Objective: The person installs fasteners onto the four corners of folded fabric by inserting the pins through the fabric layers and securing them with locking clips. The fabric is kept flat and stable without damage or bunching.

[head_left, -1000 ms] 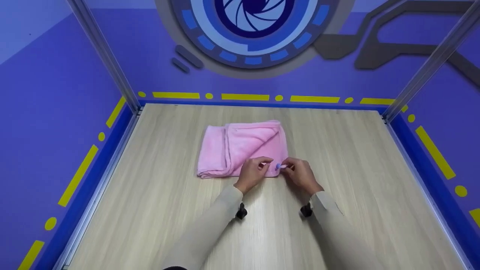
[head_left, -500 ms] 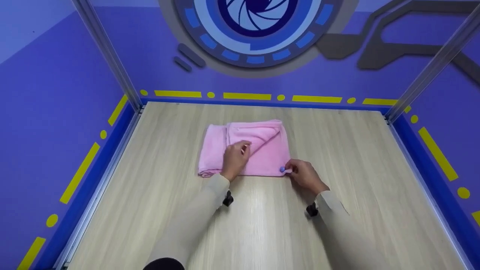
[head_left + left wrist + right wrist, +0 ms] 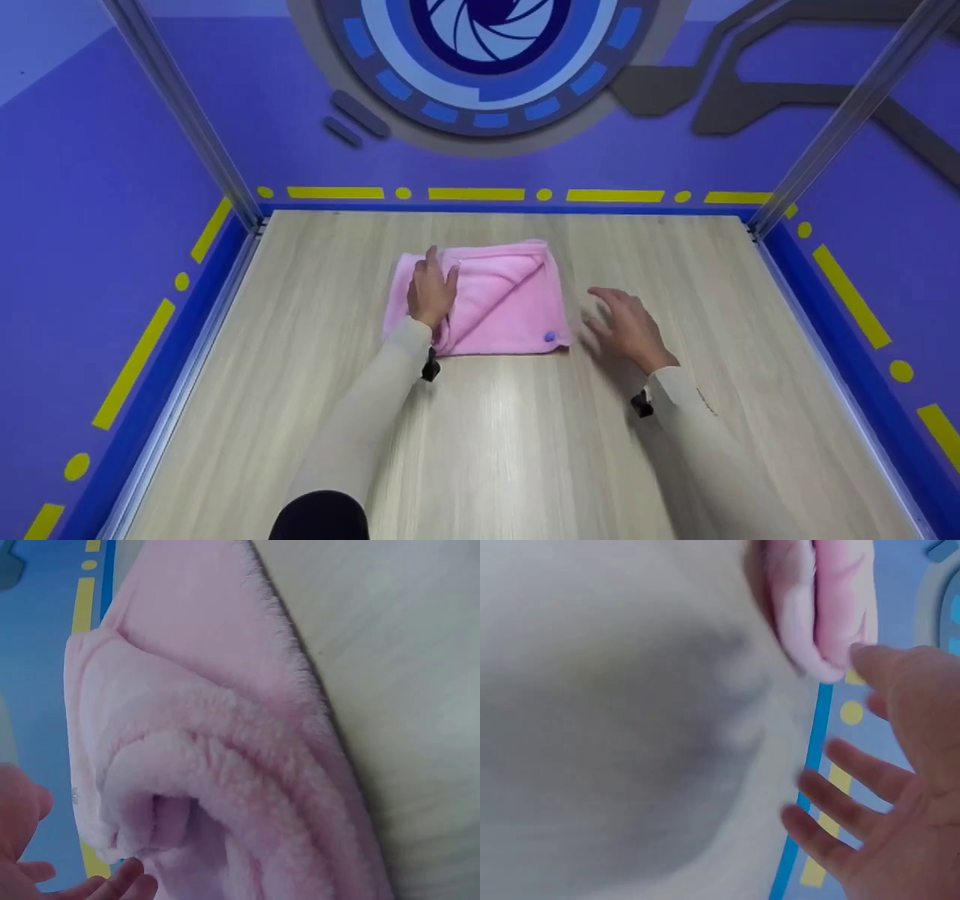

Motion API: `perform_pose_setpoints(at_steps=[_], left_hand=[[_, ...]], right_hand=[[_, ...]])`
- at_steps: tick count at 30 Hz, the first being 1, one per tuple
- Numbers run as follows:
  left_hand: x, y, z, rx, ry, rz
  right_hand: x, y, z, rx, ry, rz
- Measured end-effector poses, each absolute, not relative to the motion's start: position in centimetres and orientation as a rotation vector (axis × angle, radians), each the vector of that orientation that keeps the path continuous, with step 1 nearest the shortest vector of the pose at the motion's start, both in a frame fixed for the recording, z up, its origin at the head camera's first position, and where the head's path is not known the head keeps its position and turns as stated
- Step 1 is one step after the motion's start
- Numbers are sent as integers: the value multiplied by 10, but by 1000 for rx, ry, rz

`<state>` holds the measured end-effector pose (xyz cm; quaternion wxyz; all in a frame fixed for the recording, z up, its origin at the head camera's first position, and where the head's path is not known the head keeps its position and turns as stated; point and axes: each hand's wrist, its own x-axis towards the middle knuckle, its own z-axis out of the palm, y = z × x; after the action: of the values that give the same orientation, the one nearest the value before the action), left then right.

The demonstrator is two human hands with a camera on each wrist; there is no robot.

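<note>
A folded pink plush cloth, like a small blanket, lies on the table with one layer turned back diagonally. On its near right corner sits a small round blue piece, too small to identify. My left hand is over the cloth's left part, fingers spread and mostly straight. The left wrist view shows the rolled, fluffy edge of the cloth beside the fingertips; whether they touch it, I cannot tell. Off the cloth's right side, my right hand hovers with spread fingers and holds nothing.
The pale wooden table is enclosed by blue-purple panels at the back and sides. Metal posts rise at the back corners. A dark round object shows at the bottom edge, over the left sleeve.
My left hand has moved left and away from me, from the blue piece to the cloth's left part. The right hand has let go of the cloth's corner and moved right, its fingers spreading.
</note>
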<state>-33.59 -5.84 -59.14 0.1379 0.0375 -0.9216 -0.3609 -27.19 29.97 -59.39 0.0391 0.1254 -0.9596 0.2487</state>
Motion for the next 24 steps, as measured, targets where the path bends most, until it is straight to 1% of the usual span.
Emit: perform_pose_setpoints(at_steps=[8,14,24], left_hand=[[-344,-61,-599,154,-2791,-1126],[-351,-58,-600,199,-2807,-1192],[-358,-55,-605,304,-2729,-1266]], right_hand=[[-278,316,-601,270,-2937,563],[-277,325,-607,250,-2921,591],[-265,330,-616,178,-2959,671]])
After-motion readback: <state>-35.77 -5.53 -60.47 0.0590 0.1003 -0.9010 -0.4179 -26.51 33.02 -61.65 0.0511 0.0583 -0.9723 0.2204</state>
